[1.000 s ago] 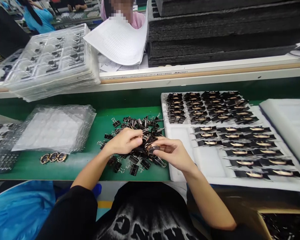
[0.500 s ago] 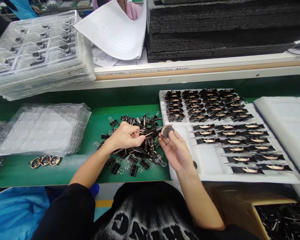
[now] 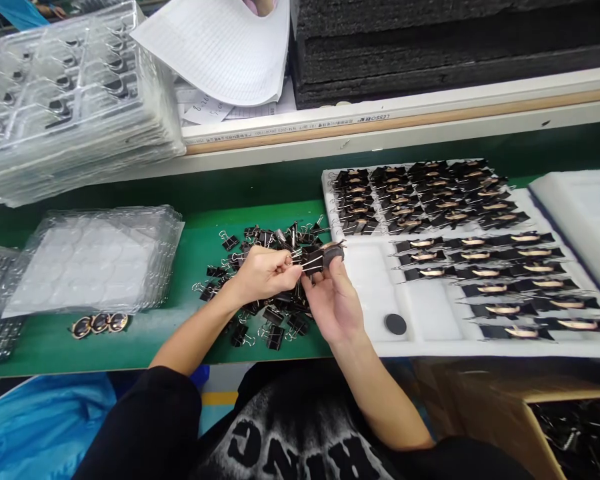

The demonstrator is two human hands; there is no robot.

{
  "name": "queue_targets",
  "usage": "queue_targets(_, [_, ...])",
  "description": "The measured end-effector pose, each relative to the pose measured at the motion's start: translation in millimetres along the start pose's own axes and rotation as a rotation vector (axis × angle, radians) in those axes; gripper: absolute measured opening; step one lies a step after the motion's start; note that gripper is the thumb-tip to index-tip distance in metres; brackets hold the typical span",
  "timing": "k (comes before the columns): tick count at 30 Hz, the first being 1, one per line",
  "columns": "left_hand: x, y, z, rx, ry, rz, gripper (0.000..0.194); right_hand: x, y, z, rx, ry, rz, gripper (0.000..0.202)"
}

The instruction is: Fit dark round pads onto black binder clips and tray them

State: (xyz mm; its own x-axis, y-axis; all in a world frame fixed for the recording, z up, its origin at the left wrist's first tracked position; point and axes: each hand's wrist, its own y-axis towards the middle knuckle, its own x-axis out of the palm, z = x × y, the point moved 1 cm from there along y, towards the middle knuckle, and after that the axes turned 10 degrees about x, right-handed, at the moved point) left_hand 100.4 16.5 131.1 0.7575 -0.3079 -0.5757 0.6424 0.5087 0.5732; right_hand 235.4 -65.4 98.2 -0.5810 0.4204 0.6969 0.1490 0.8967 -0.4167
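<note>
My left hand [image 3: 269, 272] is closed on the wire handles of a black binder clip [image 3: 312, 259]. My right hand [image 3: 336, 300] holds a round piece with a dark grey face [image 3: 334, 253] between thumb and fingers. The clip's jaw end meets the edge of that round piece; whether it grips it I cannot tell. Under both hands lies a heap of loose black binder clips [image 3: 274, 319] on the green table. To the right, a white foam tray [image 3: 365, 267] carries rows of clipped gold-edged pieces [image 3: 493, 289]. A black disc [image 3: 395, 324] lies in its near left part.
Clear plastic trays are stacked on the shelf [image 3: 80, 100] and on the table [image 3: 95, 260]. Three round gold-rimmed pieces [image 3: 100, 324] lie at the left. Black foam sheets [image 3: 430, 53] stand behind. An open carton [image 3: 535, 427] of black clips is below right.
My hands have come together, bringing the binder clip up to the round piece, which they held apart before. The whole view has shifted slightly.
</note>
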Motion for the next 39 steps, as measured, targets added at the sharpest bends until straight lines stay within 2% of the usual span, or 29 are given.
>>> queue_targets(6, [9.2, -3.8, 0.4, 0.04, 0.005, 0.009, 0.04, -0.1, -0.1, 5.0, -0.028, -0.024, -0.024, 0.033])
queue_targets(8, [4.0, -1.7, 3.4, 0.007, 0.006, -0.084, 0.036, -2.4, 0.5, 2.5, -0.041, -0.035, -0.03, 0.031])
queue_targets(10, [-9.9, 2.2, 5.6, -0.062, 0.042, -0.259, 0.033, -6.7, 1.1, -3.3, -0.072, -0.029, -0.031, 0.027])
queue_targets(12, [-32.4, 5.3, 2.7, -0.181, 0.15, -0.372, 0.036, -13.0, 1.3, -11.2, -0.111, 0.002, -0.012, 0.023])
queue_targets(14, [-58.9, 4.7, -8.9, -0.366, 0.349, -0.357, 0.042, -20.1, 1.3, -18.6, -0.131, 0.04, 0.033, 0.022])
queue_targets(17, [-91.3, -6.4, -41.4, -0.675, 0.68, -0.351, 0.043, -27.6, 0.2, -24.1, -0.127, 0.07, 0.093, 0.024])
queue_targets(19, [-102.1, -16.8, -66.0, -0.83, 0.759, -0.437, 0.042, -28.0, -1.5, -23.3, -0.094, 0.058, 0.087, 0.024])
queue_targets(21, [-105.2, -23.6, -83.5, -0.88, 0.729, -0.521, 0.035, -25.3, -3.7, -20.0, -0.041, 0.015, 0.051, 0.023])
queue_targets(23, [-103.0, -23.3, -86.2, -0.806, 0.668, -0.52, 0.029, -21.2, -6.4, -15.8, 0.009, -0.057, 0.005, 0.023])
queue_targets(24, [-100.3, -20.7, -81.0, -0.74, 0.633, -0.479, 0.029, -19.2, -7.7, -13.8, 0.022, -0.1, -0.018, 0.022])
queue_targets(28, [-77.4, -4.2, -30.5, -0.484, 0.339, -0.173, 0.036, -14.0, -12.0, -6.9, -0.002, -0.324, -0.174, 0.022])
queue_targets(30, [-59.6, 1.3, -3.1, -0.405, 0.138, -0.087, 0.035, -13.8, -12.7, -4.5, -0.083, -0.457, -0.258, 0.02])
queue_targets(32, [-43.1, 3.8, 16.1, -0.337, 0.008, -0.106, 0.035, -15.1, -12.4, -3.6, -0.193, -0.564, -0.302, 0.018])
queue_targets(34, [-33.5, 4.3, 25.2, -0.282, -0.013, -0.159, 0.034, -17.3, -11.4, -4.9, -0.284, -0.623, -0.32, 0.018])
queue_targets(37, [-33.6, 4.6, 24.5, -0.306, 0.127, -0.228, 0.027, -20.6, -10.6, -10.2, -0.331, -0.663, -0.358, 0.019])
queue_targets(39, [-36.5, 5.5, 19.6, -0.333, 0.174, -0.317, 0.031, -22.5, -11.1, -14.2, -0.325, -0.69, -0.385, 0.019])
